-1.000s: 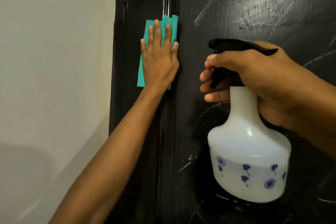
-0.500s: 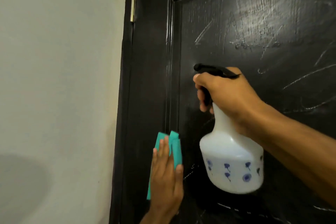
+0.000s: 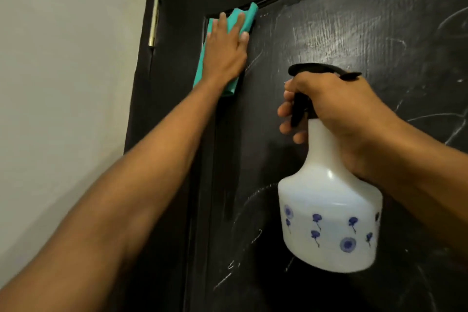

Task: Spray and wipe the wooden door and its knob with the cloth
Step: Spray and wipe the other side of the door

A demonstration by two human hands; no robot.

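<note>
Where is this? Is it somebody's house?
Probably a room or hallway in a home. There's a dark wooden door with a brass hinge, set in a plain painted wall, and someone is cleaning it with a cloth and spray bottle.

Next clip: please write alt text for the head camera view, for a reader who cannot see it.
A left hand presses a folded teal cloth flat against a dark wooden door, at the upper left corner of its arched panel. The right hand grips a white spray bottle with blue flower prints. A brass hinge and pale wall lie left.
</note>
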